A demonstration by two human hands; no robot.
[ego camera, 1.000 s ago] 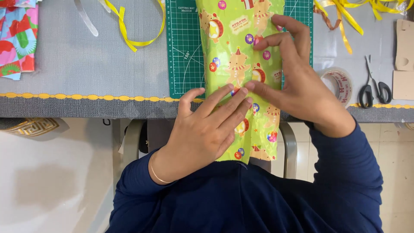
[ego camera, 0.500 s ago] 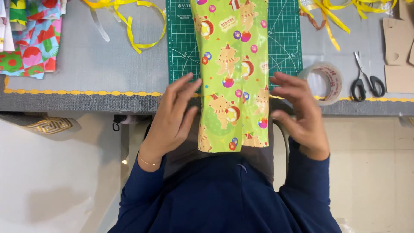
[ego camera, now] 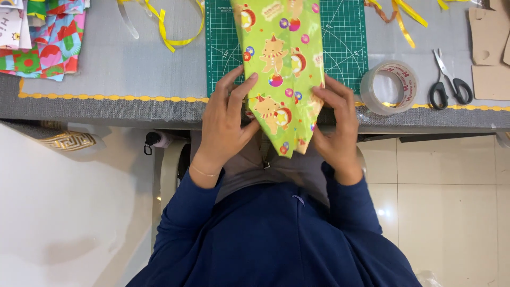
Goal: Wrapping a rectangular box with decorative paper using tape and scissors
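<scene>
both hands (ego camera: 226, 125) closed in, pinching green wrapped parcel (ego camera: 279, 64)

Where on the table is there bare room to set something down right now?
Bare grey cloth lies between the patterned paper pile and green cutting mat, below the yellow ribbon. The right side is crowded: tape roll, scissors, cardboard pieces.

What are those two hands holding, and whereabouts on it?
The green wrapped parcel: the left hand and right hand press its near end from either side, folding the paper to a point.
</scene>
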